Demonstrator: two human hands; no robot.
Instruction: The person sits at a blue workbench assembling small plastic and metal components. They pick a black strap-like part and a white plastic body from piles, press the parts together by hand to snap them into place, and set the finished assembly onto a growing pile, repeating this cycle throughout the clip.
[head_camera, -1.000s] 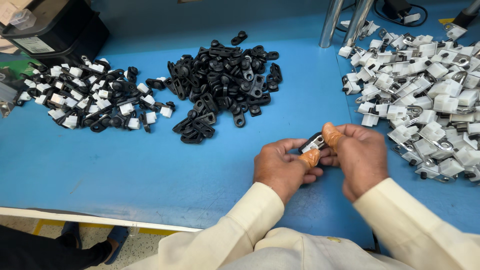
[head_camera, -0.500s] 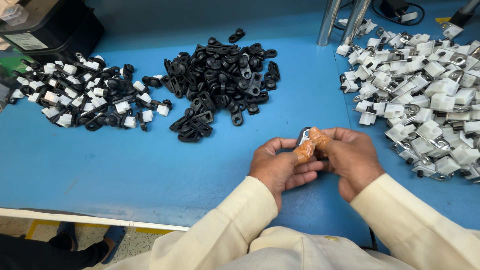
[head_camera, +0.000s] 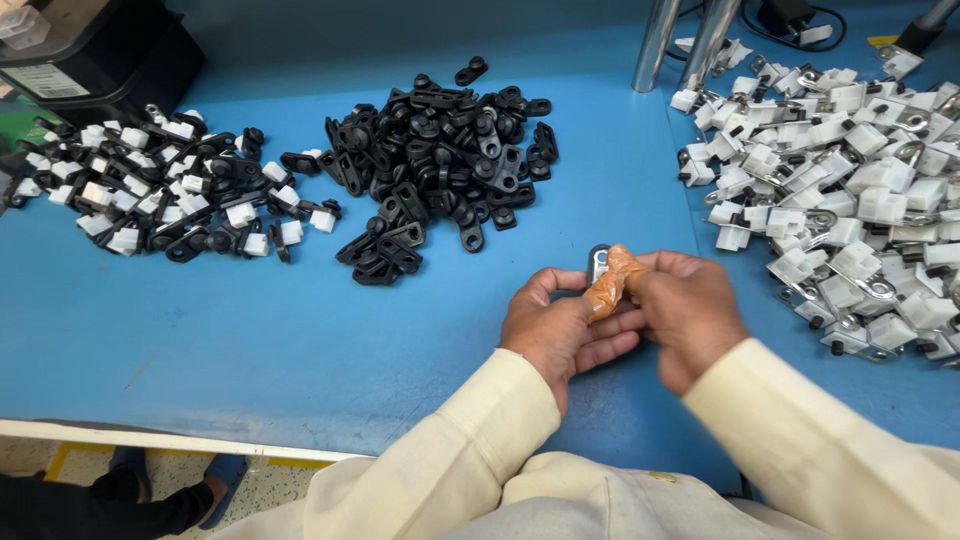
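Note:
My left hand and my right hand meet over the blue table, both closed on one small part of black plastic and metal. Orange finger cots cover the thumbs pressing on it. The part is mostly hidden by my fingers. A heap of black plastic brackets lies beyond my hands. To the right spreads a pile of white plastic pieces with metal clips. At far left is a pile of joined black-and-white parts.
A black bin stands at the back left corner. Two metal posts rise at the back, with cables behind them. The table's near edge runs below my cream sleeves, and a foot on the floor shows under it.
My hands have stayed together on the small part, shifting slightly and turning it between the thumbs. The piles have not moved.

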